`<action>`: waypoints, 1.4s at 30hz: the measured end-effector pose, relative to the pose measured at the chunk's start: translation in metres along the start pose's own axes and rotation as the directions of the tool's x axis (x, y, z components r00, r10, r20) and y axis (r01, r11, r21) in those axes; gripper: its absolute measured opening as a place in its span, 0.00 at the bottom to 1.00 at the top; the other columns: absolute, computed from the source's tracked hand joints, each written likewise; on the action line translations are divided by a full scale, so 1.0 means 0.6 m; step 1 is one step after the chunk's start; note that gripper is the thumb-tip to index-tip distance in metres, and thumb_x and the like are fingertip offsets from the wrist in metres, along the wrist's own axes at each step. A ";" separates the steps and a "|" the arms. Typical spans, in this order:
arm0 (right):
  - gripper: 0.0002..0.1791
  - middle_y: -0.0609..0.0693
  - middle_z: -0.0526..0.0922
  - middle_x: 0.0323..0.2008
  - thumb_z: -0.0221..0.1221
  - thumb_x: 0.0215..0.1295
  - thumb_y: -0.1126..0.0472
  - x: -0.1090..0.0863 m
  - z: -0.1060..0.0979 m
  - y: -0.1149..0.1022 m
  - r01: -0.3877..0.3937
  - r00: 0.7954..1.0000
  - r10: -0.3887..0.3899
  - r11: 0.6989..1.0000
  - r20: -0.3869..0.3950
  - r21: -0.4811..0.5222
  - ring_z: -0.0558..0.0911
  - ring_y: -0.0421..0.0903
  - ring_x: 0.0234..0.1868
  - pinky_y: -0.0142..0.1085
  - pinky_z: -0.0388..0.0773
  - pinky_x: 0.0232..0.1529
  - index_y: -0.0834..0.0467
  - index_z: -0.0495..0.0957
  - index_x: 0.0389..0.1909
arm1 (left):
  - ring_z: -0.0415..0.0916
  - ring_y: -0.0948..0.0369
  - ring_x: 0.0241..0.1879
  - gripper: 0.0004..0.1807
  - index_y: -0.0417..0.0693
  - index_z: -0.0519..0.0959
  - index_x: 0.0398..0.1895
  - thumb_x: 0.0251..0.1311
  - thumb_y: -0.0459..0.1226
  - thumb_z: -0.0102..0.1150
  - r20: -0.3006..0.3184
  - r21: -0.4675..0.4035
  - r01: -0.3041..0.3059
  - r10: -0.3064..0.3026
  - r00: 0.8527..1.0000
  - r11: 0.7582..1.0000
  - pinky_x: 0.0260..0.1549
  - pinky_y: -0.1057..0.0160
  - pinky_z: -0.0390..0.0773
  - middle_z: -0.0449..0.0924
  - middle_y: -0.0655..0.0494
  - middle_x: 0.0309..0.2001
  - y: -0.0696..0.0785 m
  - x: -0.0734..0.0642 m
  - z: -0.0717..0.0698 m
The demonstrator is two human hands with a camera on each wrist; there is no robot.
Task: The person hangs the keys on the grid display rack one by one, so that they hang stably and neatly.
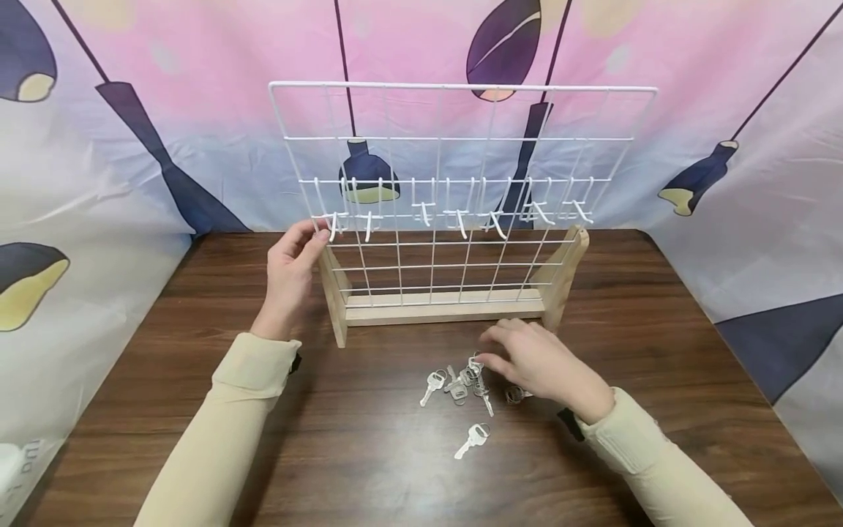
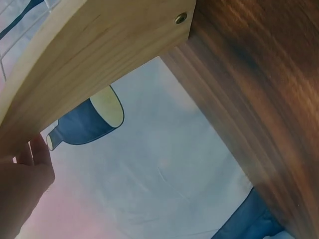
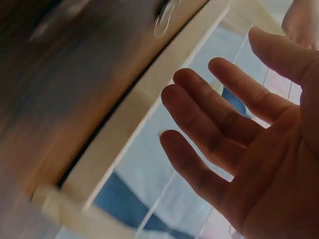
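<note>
Currently | left hand [image 1: 290, 267]: grip grasping rack [image 1: 435, 315] | right hand [image 1: 535, 360]: grip released, near keys [image 1: 466, 377]

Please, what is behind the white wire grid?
Through the white wire grid, pastel cloth printed with dark blue shapes and brown wooden tabletop show. What the pale wooden crossbar covers cannot be seen.

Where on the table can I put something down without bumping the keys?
There's bare table between the left sleeve and the keys. Another free patch lies right of the rack, between it and the right-hand cloth. It's crowded just in front of the rack, where keys bunch beside the right hand.
</note>
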State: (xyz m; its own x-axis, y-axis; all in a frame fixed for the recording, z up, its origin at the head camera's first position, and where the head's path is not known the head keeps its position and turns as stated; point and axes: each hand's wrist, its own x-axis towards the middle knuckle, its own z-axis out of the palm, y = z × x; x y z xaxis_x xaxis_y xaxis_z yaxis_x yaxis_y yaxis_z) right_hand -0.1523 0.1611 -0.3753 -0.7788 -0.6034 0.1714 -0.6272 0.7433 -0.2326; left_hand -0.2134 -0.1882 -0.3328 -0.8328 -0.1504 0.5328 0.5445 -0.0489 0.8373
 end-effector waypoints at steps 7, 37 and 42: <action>0.13 0.45 0.80 0.38 0.63 0.64 0.47 0.032 0.025 -0.035 0.098 0.991 -0.097 0.995 0.088 -0.005 0.77 0.45 0.43 0.41 0.74 0.41 0.51 0.82 0.42 | 0.80 0.59 0.39 0.06 0.30 0.78 0.41 0.67 0.27 0.53 -0.041 -0.122 -0.027 0.022 0.999 0.992 0.46 0.63 0.76 0.84 0.54 0.34 -0.011 -0.003 0.009; 0.13 0.43 0.71 0.31 0.70 0.55 0.49 0.071 0.064 -0.070 0.111 0.974 -0.118 0.993 0.195 0.045 0.71 0.45 0.37 0.39 0.70 0.37 0.51 0.78 0.30 | 0.77 0.60 0.33 0.10 0.44 0.75 0.35 0.70 0.27 0.43 -0.055 -0.200 -0.169 0.161 0.985 0.965 0.34 0.60 0.81 0.76 0.51 0.32 -0.041 -0.008 0.030; 0.13 0.42 0.71 0.31 0.70 0.54 0.49 0.073 0.065 -0.068 0.109 0.974 -0.118 0.992 0.193 0.056 0.72 0.44 0.37 0.39 0.70 0.38 0.50 0.76 0.29 | 0.77 0.59 0.33 0.12 0.19 0.65 0.37 0.70 0.28 0.43 -0.055 -0.175 -0.183 0.176 0.983 0.967 0.34 0.61 0.81 0.77 0.52 0.32 -0.041 -0.008 0.031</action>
State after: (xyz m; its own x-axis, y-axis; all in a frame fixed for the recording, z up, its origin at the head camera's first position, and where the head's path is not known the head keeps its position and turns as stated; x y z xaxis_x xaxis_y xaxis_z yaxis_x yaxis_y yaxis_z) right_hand -0.1602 0.0933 -0.3956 -0.6820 -0.7313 0.0100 -0.7069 0.6556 -0.2652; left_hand -0.2247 -0.1681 -0.3538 -0.7170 -0.2108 0.6645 0.6969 -0.1927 0.6908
